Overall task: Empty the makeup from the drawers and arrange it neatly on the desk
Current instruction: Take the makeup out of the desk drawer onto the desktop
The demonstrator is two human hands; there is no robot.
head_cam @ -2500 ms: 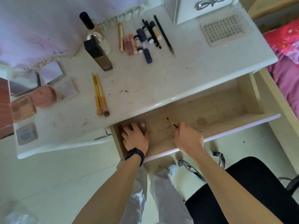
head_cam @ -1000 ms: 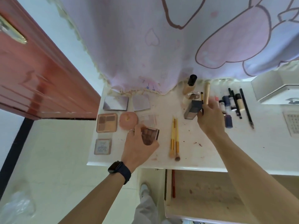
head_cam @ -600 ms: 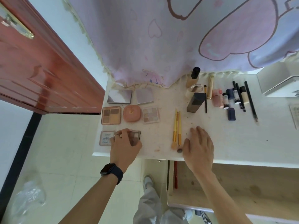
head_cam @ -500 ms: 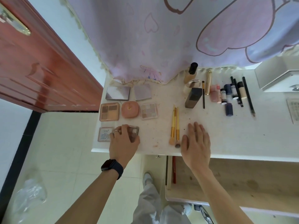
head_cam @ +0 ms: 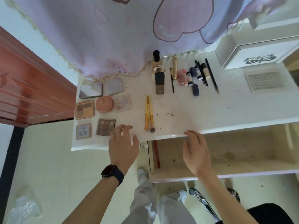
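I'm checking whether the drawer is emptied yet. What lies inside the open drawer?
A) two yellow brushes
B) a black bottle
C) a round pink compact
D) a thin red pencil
D: a thin red pencil lies along the left wall of the open drawer, while the yellow brushes and round pink compact are up on the desk.

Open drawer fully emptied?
No, a red pencil lies along the left wall inside the open drawer.
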